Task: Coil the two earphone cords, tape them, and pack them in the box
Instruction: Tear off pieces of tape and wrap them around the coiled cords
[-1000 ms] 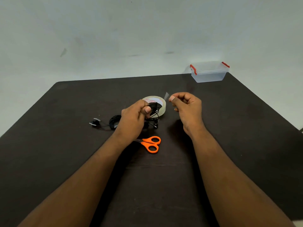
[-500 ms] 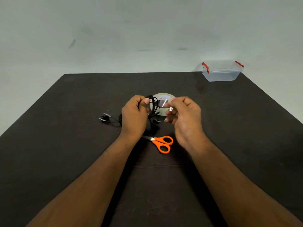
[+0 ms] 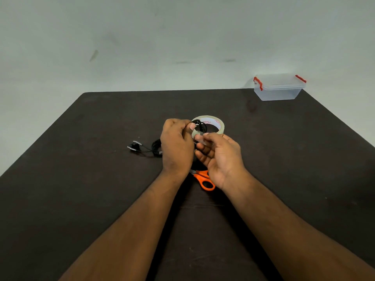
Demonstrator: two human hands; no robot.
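My left hand [image 3: 176, 145] grips a coiled black earphone cord [image 3: 199, 125] above the middle of the table. My right hand [image 3: 220, 157] pinches a short clear tape strip [image 3: 199, 138] and holds it against that coil. A second black earphone coil [image 3: 155, 148] lies on the table left of my left hand, its earbuds [image 3: 135, 146] trailing further left. The clear plastic box [image 3: 279, 88] with red clips stands closed at the far right corner.
A roll of clear tape [image 3: 215, 123] lies flat just behind my hands. Orange-handled scissors [image 3: 205, 180] lie on the dark table [image 3: 81, 199] below my right hand, partly hidden by it. A pale wall rises behind the table.
My right hand has brought the tape strip from the right over to the coil in my left hand. The view has shifted slightly to the left.
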